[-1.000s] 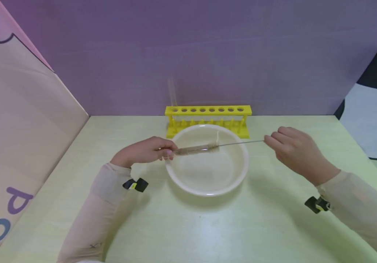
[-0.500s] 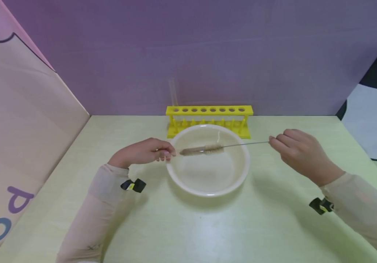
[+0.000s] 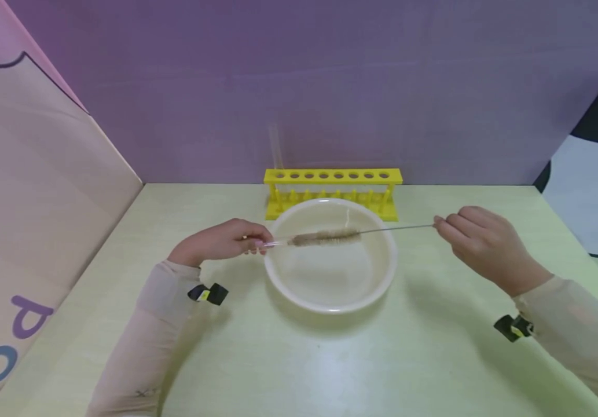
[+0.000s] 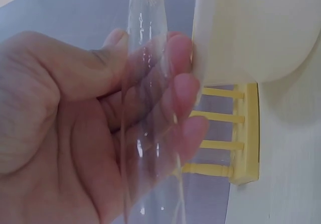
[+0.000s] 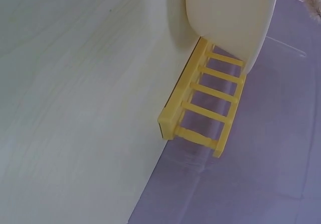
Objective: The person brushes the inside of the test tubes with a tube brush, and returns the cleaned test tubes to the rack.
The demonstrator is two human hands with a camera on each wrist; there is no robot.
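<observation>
My left hand (image 3: 223, 238) grips a clear glass test tube (image 4: 150, 194) between thumb and fingers, as the left wrist view shows up close. The tube lies nearly level above the white basin. A test tube brush (image 3: 348, 234) with tan bristles sits partly inside the tube's right end, and part of its bristles stands out of the mouth. Out to the right, my right hand (image 3: 481, 240) pinches the thin wire handle of the brush near its end. Only a bit of bristle shows at the top right corner of the right wrist view, with the right hand out of that frame.
The round white basin (image 3: 330, 308) stands on the pale table (image 3: 299, 370) below the tube. Behind it is a yellow test tube rack (image 3: 332, 176) with another clear tube (image 3: 275, 147) upright at its left end. A purple backdrop (image 3: 330, 87) rises behind.
My right hand has moved right, drawing the brush farther out, so more bristles show beyond the tube's mouth. The left hand has shifted slightly left with the tube.
</observation>
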